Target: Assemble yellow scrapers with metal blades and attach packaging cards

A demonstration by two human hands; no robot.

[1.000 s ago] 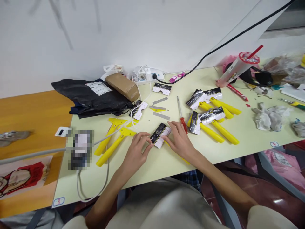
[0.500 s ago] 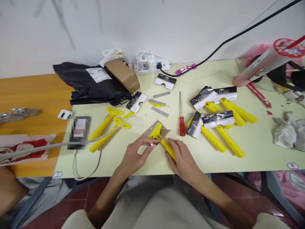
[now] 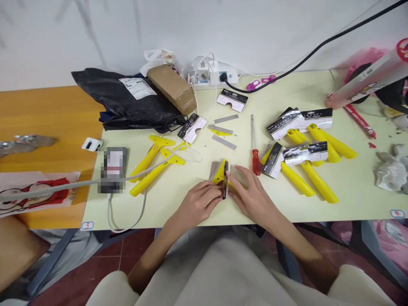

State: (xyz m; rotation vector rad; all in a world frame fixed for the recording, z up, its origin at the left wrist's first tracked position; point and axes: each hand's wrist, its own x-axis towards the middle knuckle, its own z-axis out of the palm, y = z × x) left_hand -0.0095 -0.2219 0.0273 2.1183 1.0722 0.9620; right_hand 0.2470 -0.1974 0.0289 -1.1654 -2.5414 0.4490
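Observation:
Near the table's front edge lies a yellow scraper, its head inside a folded card sleeve whose flap stands up on edge. My left hand pinches the lower part of the card. My right hand is on the other side, fingers pressed on the card and around the scraper's handle, which they partly cover. Just behind are loose metal blades and a yellow piece. A red screwdriver lies to the right, beside several carded yellow scrapers.
Two bare yellow scrapers and a phone with a white cable are on the left. A black bag, brown box and power strip stand behind. Crumpled tissue is at right. Another person's arm shows at far left.
The card flap has been raised from lying flat to upright over the scraper. My left hand has closed on the card; my right fingers have moved up against it. The view has shifted slightly.

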